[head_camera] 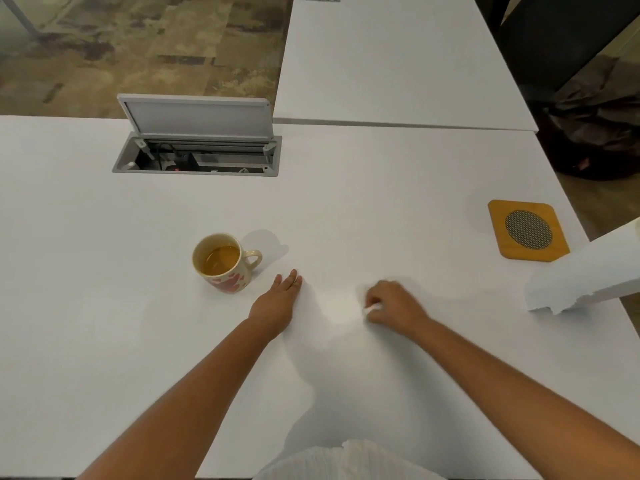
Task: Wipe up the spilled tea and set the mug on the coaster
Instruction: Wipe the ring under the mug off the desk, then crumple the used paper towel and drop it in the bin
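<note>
A cream mug (225,261) with red blotches stands upright on the white table (104,323), holding brown tea, its handle pointing right. My left hand (277,299) lies flat on the table just right of the mug, fingers together, holding nothing. My right hand (388,306) is closed on a small wad of white tissue (370,309) pressed to the table. Between the hands is a faint beige wet patch (341,310). The yellow square coaster (528,230) with a round mesh centre lies at the far right, bare.
A paper towel roll (585,278) lies at the right table edge, near the coaster. An open cable hatch (197,150) with its lid up sits behind the mug. A second white table (398,64) adjoins at the back. A dark bin bag (595,133) is on the floor right.
</note>
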`<control>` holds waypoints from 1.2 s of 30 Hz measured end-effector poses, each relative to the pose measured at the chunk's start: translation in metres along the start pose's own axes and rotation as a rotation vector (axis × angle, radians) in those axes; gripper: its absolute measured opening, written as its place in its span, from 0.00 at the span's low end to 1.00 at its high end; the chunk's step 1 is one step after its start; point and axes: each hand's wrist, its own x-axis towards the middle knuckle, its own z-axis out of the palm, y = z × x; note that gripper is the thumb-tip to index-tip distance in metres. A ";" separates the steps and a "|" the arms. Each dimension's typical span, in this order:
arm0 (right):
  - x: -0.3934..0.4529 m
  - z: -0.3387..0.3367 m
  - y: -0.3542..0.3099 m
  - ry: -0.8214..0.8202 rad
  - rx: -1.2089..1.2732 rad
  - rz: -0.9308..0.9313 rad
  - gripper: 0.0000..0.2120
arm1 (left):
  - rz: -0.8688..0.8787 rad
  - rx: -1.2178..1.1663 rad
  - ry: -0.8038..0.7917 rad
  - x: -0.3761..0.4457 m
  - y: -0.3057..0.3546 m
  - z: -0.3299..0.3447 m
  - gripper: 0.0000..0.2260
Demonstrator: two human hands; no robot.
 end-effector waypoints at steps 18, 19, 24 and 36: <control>-0.042 0.048 -0.041 0.040 0.114 0.455 0.12 | -0.010 0.023 -0.045 0.000 0.001 0.003 0.31; -0.038 0.052 -0.052 0.012 0.162 0.442 0.11 | -0.008 0.022 -0.053 0.001 0.001 0.002 0.31; -0.022 0.037 -0.076 -0.068 1.016 0.450 0.05 | 0.016 -0.051 -0.147 0.001 0.001 -0.016 0.29; -0.046 0.003 -0.075 -0.074 1.464 0.259 0.08 | -0.104 -1.494 -0.157 -0.055 0.071 -0.019 0.14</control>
